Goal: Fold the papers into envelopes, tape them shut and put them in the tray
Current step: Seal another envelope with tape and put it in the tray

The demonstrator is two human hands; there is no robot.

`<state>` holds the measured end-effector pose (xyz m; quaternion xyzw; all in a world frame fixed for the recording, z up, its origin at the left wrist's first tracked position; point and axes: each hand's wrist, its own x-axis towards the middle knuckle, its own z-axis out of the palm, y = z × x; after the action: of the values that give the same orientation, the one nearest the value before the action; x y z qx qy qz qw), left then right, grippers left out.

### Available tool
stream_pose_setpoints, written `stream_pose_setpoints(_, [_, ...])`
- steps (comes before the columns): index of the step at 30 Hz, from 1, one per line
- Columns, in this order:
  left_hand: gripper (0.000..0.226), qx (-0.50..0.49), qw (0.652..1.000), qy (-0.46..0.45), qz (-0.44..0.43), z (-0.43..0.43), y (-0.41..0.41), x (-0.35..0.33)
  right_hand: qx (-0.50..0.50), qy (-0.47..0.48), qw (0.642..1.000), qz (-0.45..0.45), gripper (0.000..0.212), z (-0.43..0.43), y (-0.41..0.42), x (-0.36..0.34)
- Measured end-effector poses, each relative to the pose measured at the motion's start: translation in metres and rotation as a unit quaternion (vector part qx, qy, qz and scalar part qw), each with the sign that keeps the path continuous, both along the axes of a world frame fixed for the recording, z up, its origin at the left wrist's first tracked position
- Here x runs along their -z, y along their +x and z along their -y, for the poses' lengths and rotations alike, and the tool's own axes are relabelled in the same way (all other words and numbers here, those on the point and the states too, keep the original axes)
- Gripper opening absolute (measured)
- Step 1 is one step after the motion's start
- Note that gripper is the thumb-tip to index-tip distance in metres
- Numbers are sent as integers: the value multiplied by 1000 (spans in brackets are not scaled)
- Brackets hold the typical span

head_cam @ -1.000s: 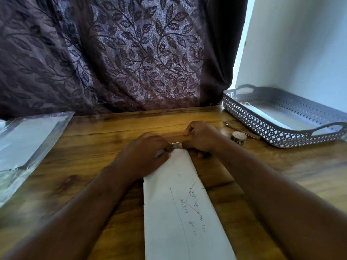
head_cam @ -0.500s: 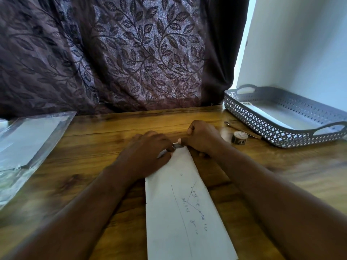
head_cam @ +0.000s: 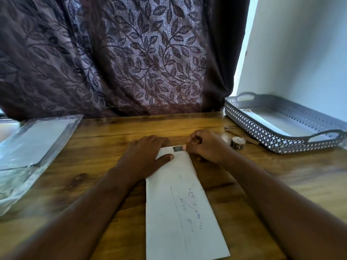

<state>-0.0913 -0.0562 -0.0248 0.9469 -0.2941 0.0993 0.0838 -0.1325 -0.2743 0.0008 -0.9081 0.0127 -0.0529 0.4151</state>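
Observation:
A folded white paper envelope (head_cam: 180, 203) with pen scribbles lies lengthwise on the wooden table (head_cam: 93, 166). A small dark patterned piece of tape (head_cam: 177, 148) sits at its far end. My left hand (head_cam: 146, 156) lies flat on the envelope's far left corner, fingers straight, thumb on the paper. My right hand (head_cam: 204, 145) has its fingers curled and pinches the right end of the tape piece. A roll of tape (head_cam: 237, 143) stands to the right of that hand. The grey perforated tray (head_cam: 262, 132) sits at the back right with a white paper inside.
A clear plastic sleeve holding white sheets (head_cam: 28, 147) lies at the left of the table. A thin pen-like stick (head_cam: 242, 136) lies between the tape roll and the tray. A leaf-patterned curtain (head_cam: 122, 57) hangs behind the table; a white wall is on the right.
My left hand let go of the tape and flattened onto the envelope's corner. The tape piece now shows at the envelope's far end, with my right hand still at its right end.

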Motion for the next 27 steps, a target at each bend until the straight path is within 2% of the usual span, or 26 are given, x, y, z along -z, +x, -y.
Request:
stream_pose_setpoints(4, [51,-6,997,-75,-21,0,3,1,-10,-64,998,5,38,-1,4,2])
stream_pose_setpoints(7, [51,-4,972,-221,-75,-5,7,-2,-11,-85,996,15,43,0,5,3])
stream_pose_setpoints(10, [52,-39,937,-322,-128,-10,9,-5,-4,-84,996,28,32,-2,3,4])
stream_pose_setpoints(12, [54,-59,906,-393,-143,-11,12,-6,-17,-70,997,26,28,-5,2,1])
stream_pose_setpoints(15, [57,-105,857,-480,-154,-14,13,-12,-74,50,996,-30,25,-7,0,-7])
stream_pose_setpoints(17, [57,-121,816,-540,-165,-16,12,-16,-103,72,991,-51,22,-7,-1,-10])
stream_pose_setpoints(19, [57,-125,761,-607,-192,-17,12,-18,-96,76,992,-40,19,-8,-1,-11])
stream_pose_setpoints(22, [56,-119,654,-693,-280,-14,8,-21,-38,137,990,-20,13,-6,-2,-11])
stream_pose_setpoints(24, [60,-95,606,-716,-333,-8,3,-21,-10,181,983,-11,9,-3,-3,-12])
stream_pose_setpoints(26, [57,-68,590,-710,-378,1,-6,-20,10,223,975,-5,10,1,-3,-11])
stream_pose_setpoints(27, [51,-57,604,-689,-398,5,-11,-19,19,240,971,-6,12,1,-1,-9])
